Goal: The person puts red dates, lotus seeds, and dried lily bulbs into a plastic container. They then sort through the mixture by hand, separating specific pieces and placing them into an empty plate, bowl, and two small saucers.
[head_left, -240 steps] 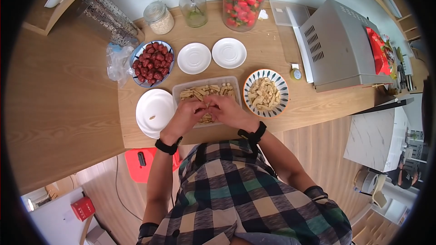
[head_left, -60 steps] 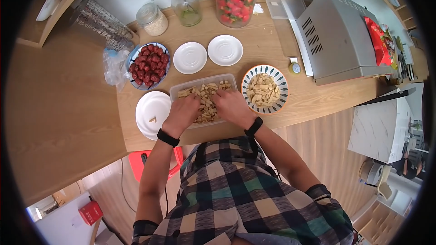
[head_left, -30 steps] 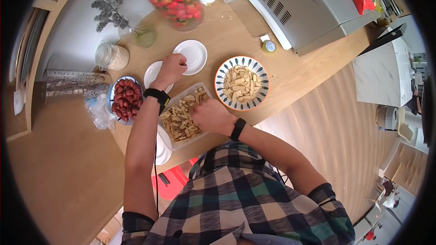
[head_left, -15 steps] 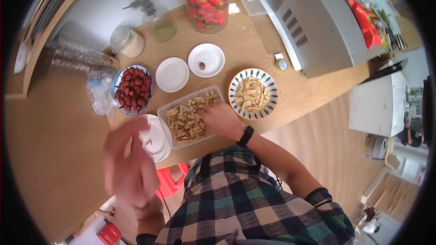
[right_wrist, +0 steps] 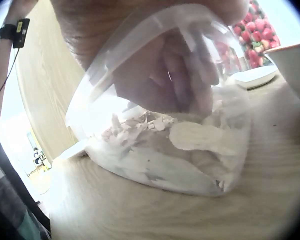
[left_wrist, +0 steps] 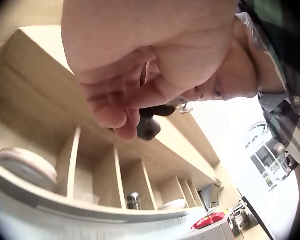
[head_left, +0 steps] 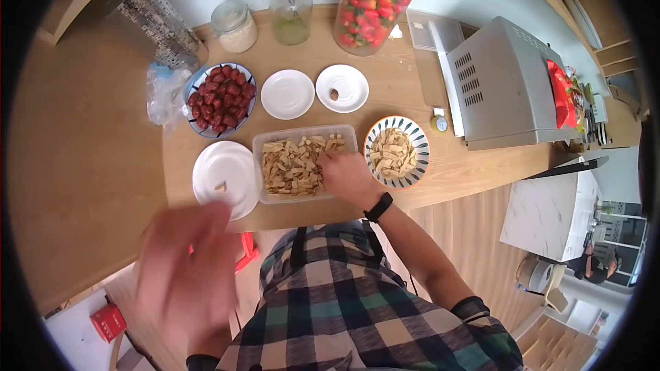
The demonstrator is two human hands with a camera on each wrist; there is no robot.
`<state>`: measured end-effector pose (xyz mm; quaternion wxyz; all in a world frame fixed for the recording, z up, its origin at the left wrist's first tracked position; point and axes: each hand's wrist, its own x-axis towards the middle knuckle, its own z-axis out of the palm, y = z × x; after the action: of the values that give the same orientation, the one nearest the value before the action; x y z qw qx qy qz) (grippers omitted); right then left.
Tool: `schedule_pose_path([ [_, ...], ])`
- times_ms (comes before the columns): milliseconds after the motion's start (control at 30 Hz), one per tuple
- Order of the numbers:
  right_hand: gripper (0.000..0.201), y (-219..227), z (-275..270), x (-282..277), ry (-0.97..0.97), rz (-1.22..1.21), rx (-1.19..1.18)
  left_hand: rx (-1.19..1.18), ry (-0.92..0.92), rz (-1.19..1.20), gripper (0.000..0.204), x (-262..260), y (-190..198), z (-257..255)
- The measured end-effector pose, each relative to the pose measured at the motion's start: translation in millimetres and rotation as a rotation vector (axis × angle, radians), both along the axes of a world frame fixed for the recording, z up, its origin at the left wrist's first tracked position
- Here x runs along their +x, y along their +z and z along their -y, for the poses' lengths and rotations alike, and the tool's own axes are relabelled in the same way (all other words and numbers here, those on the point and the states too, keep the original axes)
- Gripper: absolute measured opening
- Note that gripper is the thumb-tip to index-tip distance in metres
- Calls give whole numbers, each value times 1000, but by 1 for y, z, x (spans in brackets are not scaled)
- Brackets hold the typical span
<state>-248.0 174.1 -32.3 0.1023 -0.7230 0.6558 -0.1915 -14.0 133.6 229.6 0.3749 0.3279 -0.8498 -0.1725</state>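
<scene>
My left hand (head_left: 185, 268) is raised close to the head camera, blurred, over the desk's left front edge. In the left wrist view its fingers (left_wrist: 112, 116) are bent toward the thumb, overlapping a dark object near the person's head. My right hand (head_left: 347, 177) reaches into a clear plastic box (head_left: 256, 165) of dried tan strips (head_left: 292, 172); its fingertips are down among them, and I cannot tell whether they pinch any. A small brown lump (head_left: 334, 95) lies on the right of two white saucers (head_left: 354, 79). One strip (head_left: 220, 186) lies on a white plate (head_left: 213, 161) at left.
A patterned bowl (head_left: 425, 148) of paler strips stands right of the box. Behind are a plate of dark red dates (head_left: 221, 99), a grain jar (head_left: 235, 26), a vase (head_left: 291, 19) and a strawberry container (head_left: 371, 14). A grey metal appliance (head_left: 509, 89) stands at right.
My left hand has drawn back from the right saucer, where the brown lump now lies, and risen toward the camera. The right hand stays in the box. The head view has swung.
</scene>
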Motion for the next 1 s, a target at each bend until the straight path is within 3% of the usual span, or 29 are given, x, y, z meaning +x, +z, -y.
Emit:
schedule_pose_path([
  [67, 14, 6, 0, 0, 8, -12, 33, 254, -105, 8, 26, -11, -61, 35],
  [167, 15, 6, 4, 1, 32, -62, 73, 268, -361, 276, 32, -6, -177, 64],
  [233, 17, 5, 5, 2, 46, -98, 84, 255, -395, 367, 32, -9, -217, 62],
  [300, 23, 5, 8, 4, 98, -110, 214, 312, -428, 514, 34, -18, -233, 56],
  [433, 25, 14, 7, 16, 122, -111, 255, 270, -435, 679, 29, -27, -232, 58],
  [500, 31, 11, 9, 16, 162, 24, 341, 186, -463, 786, 21, -30, -246, 62],
  [633, 37, 11, 14, 14, 187, 70, 352, 152, -474, 772, 15, -32, -252, 66],
  [800, 27, -3, 27, 22, 237, -33, 421, 234, -458, 627, 11, -26, -247, 71],
  [900, 21, -17, 27, 21, 225, 12, 368, 274, -484, 764, 11, -24, -242, 70],
  [1000, 18, -1, 26, 16, 216, 69, 360, 206, -500, 756, 9, -22, -250, 68],
])
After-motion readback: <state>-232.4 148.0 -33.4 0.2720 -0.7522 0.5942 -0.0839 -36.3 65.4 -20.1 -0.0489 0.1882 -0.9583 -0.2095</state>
